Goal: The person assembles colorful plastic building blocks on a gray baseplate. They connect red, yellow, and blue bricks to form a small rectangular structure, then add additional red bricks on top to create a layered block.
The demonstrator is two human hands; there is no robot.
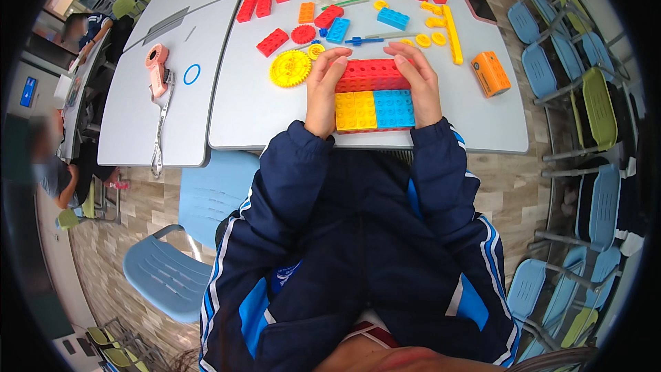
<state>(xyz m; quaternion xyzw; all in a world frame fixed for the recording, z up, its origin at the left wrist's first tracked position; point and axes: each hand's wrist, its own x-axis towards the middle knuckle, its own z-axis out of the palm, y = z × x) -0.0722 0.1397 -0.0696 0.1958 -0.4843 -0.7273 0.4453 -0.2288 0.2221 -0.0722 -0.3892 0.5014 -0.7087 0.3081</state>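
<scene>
At the table's near edge, my left hand (323, 91) and my right hand (422, 83) clasp a block assembly from its two sides, with thumbs bent over the top. Its far part is made of long red beams (372, 76) with holes, lying side by side. On the near side, yellow studded bricks (355, 111) sit to the left of blue studded bricks (394, 109), in contact with the red part. Both palms press toward the ends of the red beams; the fingers curl around the far side and are partly hidden. A large yellow gear (290, 69) lies just left of my left hand.
Loose red beams (264, 0), blue bricks (393, 18), a red gear (303, 34) and a long yellow beam (452, 35) lie beyond my hands. An orange box (490, 74) and a phone (476, 1) are at right. A pink handheld device (157, 69) with a strap is at left.
</scene>
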